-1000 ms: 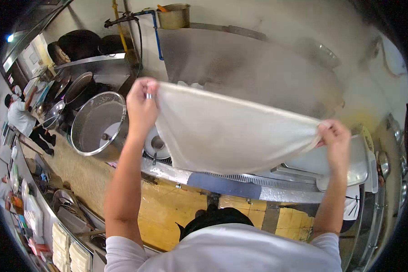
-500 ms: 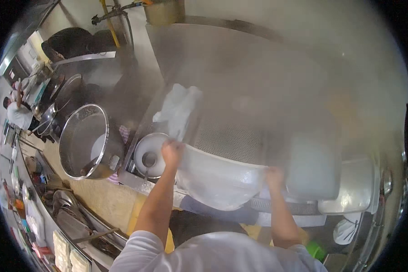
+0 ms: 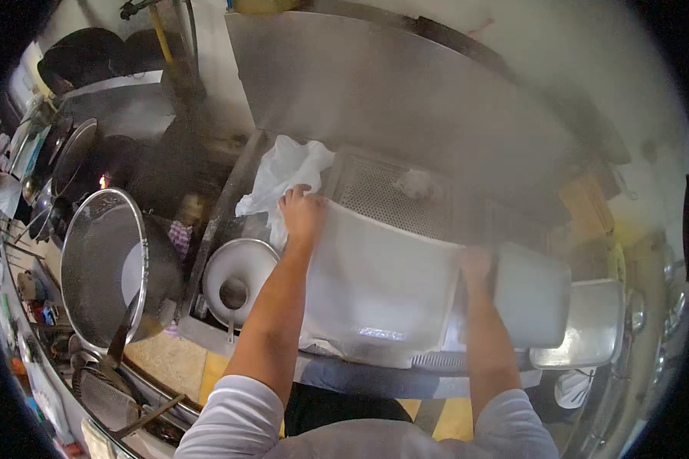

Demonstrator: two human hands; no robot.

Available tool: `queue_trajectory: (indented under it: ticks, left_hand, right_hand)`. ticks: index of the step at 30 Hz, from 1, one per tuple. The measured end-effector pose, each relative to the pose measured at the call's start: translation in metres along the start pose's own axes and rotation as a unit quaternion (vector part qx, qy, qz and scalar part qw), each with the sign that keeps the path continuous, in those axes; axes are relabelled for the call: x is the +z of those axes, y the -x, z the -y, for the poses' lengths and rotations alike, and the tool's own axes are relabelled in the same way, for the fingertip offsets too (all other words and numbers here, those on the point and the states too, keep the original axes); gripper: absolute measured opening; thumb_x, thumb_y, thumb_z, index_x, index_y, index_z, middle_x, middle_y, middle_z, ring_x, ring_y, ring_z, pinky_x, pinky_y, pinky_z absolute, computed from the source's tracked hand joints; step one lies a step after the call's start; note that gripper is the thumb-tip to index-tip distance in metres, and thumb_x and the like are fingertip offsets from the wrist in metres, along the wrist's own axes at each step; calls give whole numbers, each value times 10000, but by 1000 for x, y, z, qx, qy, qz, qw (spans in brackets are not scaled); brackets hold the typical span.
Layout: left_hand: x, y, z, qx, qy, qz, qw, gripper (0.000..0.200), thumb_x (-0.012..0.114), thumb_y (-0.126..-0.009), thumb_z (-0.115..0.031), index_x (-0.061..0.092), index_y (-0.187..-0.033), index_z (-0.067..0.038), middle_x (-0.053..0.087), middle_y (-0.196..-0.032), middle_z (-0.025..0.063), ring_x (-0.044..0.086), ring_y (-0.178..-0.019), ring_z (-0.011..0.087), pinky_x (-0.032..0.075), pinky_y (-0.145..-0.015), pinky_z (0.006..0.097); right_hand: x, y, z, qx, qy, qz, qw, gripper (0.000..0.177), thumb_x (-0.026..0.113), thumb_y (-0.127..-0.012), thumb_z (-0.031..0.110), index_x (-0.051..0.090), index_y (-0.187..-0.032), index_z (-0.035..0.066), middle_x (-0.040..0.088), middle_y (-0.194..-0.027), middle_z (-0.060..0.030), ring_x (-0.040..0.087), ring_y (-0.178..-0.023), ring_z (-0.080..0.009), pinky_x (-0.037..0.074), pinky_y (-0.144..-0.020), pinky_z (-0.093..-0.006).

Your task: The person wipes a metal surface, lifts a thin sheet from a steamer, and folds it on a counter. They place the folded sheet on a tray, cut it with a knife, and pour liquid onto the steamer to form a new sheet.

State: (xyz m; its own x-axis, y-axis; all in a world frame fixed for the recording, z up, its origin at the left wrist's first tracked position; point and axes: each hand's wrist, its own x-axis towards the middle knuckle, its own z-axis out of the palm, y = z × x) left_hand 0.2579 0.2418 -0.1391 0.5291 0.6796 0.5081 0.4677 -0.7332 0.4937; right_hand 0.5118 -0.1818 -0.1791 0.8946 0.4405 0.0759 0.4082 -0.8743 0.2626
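Wide rectangular off-white cloth (image 3: 379, 279), spread at the picture's centre between two bare hands. The left hand (image 3: 302, 213), at the cloth's ten o'clock corner, has its fingers bent and pinches the edge; the right hand (image 3: 477, 264), at two o'clock, is blurred by haze, and its finger closure cannot be told. About the cloth: perforated metal panel (image 3: 360, 191) at twelve o'clock; crumpled white sheet (image 3: 291, 167) at eleven; round pale bowl (image 3: 220, 262) with a metal ladle (image 3: 233, 293) at nine; translucent white rectangular tub (image 3: 534, 294) at three
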Motion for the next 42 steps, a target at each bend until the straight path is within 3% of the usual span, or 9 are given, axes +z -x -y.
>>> queue_trajectory:
  ticks: [3, 9, 12, 21, 24, 27, 30, 36, 42]
  left_hand:
    - [23, -24, -1, 7, -15, 3, 1000, 130, 705, -814, -207, 807, -804, -128, 699, -1138, 57, 605, -1105, 283, 410, -1011, 474]
    - [46, -54, -6, -3, -32, 1, 999, 132, 710, -801, -220, 804, -787, -127, 708, -1124, 50, 616, -1084, 274, 408, -1014, 478]
    - [56, -65, -6, -6, -22, 1, 1000, 113, 727, -784, -216, 809, -789, -139, 703, -1130, 40, 615, -1083, 268, 406, -1017, 481]
    - [65, -81, -7, -16, 8, 40, 999, 142, 739, -779, -207, 825, -876, -149, 682, -1167, 34, 605, -1114, 272, 378, -1062, 500]
    - [66, -84, -10, -20, 13, 40, 999, 225, 747, -783, -210, 802, -988, -138, 656, -1220, 60, 596, -1158, 278, 363, -1077, 511]
    - [58, -90, -17, 0, 45, 17, 999, 296, 756, -779, -202, 770, -1067, -134, 632, -1264, 82, 584, -1197, 287, 353, -1084, 519]
    - [51, -94, -21, 11, 77, 13, 997, 286, 748, -781, -170, 762, -1065, -136, 627, -1275, 85, 574, -1213, 292, 346, -1089, 526]
    - [40, -96, -8, 33, 79, 58, 995, 299, 703, -802, -123, 755, -1093, -161, 621, -1295, 90, 552, -1234, 303, 333, -1102, 534]
    - [32, -78, 0, 55, -27, 139, 988, 370, 615, -880, -152, 706, -1238, -181, 580, -1381, 117, 491, -1333, 330, 285, -1144, 615]
  right_hand:
    - [-28, -27, 13, 182, -170, 54, 967, 403, 557, -957, 412, 779, -958, 75, 745, -1071, -160, 697, -1035, -333, 522, -888, -486]
    - [11, -83, -6, -41, 51, -17, 998, 318, 618, -902, 322, 783, -922, 52, 752, -1025, -190, 717, -989, -374, 559, -859, -491]
    - [-46, -95, 24, 149, -71, 58, 985, 292, 650, -850, 293, 789, -928, 48, 750, -1000, -221, 727, -957, -408, 574, -848, -500]
    - [-52, -103, 34, 217, -275, -27, 936, 271, 676, -806, 217, 782, -952, 16, 744, -1020, -241, 727, -980, -395, 575, -865, -455]
    - [-40, -103, 31, 168, -225, -70, 957, 309, 691, -798, 193, 768, -1039, 16, 756, -999, -214, 733, -960, -348, 567, -867, -433]
    - [-37, -92, 38, 45, -302, -132, 943, 460, 678, -830, 144, 672, -1261, -17, 741, -869, -192, 719, -739, -309, 574, -676, -432]
    - [-79, -80, 69, 130, -619, 219, 743, 638, 630, -893, 107, 439, -1482, -46, 663, -723, -138, 615, -530, -231, 485, -460, -390]
    - [-119, -66, 108, 173, -565, 252, 766, 824, 602, -930, 85, 135, -1601, -25, 614, -706, -110, 536, -454, -177, 423, -382, -340]
    - [-142, -41, 199, 82, -659, 307, 681, 808, 613, -952, 96, 175, -1629, 50, 651, -834, -112, 594, -592, -162, 474, -466, -322]
